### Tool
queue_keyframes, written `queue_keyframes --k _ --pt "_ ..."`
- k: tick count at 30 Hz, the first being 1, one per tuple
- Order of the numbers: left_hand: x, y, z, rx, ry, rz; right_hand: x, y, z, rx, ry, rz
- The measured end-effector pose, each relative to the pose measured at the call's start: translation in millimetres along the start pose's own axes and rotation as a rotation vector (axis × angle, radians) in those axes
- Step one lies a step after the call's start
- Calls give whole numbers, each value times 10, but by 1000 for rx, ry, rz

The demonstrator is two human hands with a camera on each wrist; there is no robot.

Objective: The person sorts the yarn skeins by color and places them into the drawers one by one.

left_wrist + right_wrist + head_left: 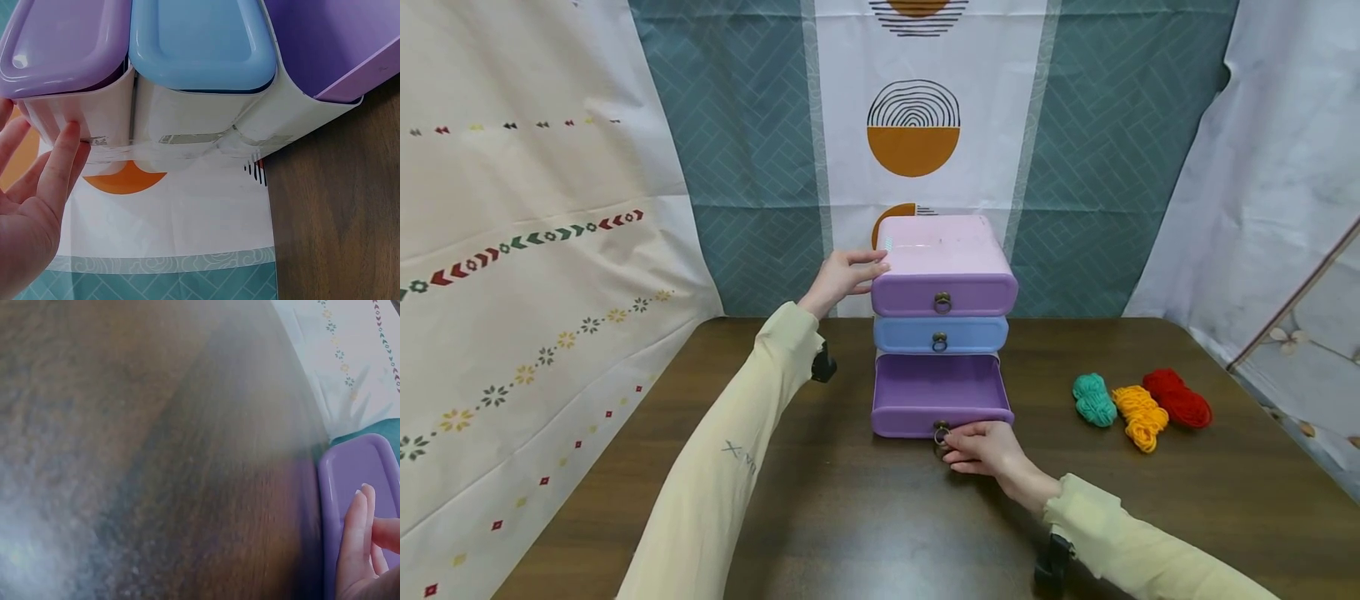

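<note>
A small three-drawer unit [940, 242] with a pale pink top stands on the table. Its bottom purple drawer [936, 383] is pulled out, and I see nothing inside it. The blue middle drawer [902, 335] and the purple top drawer [906, 296] are closed. My left hand [842, 277] rests against the unit's upper left corner, its fingers extended along the casing in the left wrist view. Down at the bottom drawer's front, my right hand [992, 452] pinches the ring pull [941, 434] between thumb and fingers.
To the right of the unit lie three yarn skeins: a teal skein [1094, 400], a yellow skein [1141, 417] and a red skein [1177, 398]. Patterned curtains [752, 167] hang behind the wooden table [820, 517] and along both sides.
</note>
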State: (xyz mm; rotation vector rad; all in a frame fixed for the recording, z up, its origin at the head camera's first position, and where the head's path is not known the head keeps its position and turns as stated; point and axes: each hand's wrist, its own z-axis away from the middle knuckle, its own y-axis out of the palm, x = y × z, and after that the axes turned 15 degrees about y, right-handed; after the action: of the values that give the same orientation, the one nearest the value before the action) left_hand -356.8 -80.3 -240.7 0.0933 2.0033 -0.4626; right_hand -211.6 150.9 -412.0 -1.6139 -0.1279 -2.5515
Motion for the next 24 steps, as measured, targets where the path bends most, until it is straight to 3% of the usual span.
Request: queue_keyframes --k 8,19,24 --pt "-57 13 27 7 -3 -19 11 -36 25 16 12 -7" --pt "209 -28 -104 -8 21 -17 99 -203 202 102 -20 -46" --pt "8 -16 -20 19 6 -32 225 -368 295 130 -55 -24"
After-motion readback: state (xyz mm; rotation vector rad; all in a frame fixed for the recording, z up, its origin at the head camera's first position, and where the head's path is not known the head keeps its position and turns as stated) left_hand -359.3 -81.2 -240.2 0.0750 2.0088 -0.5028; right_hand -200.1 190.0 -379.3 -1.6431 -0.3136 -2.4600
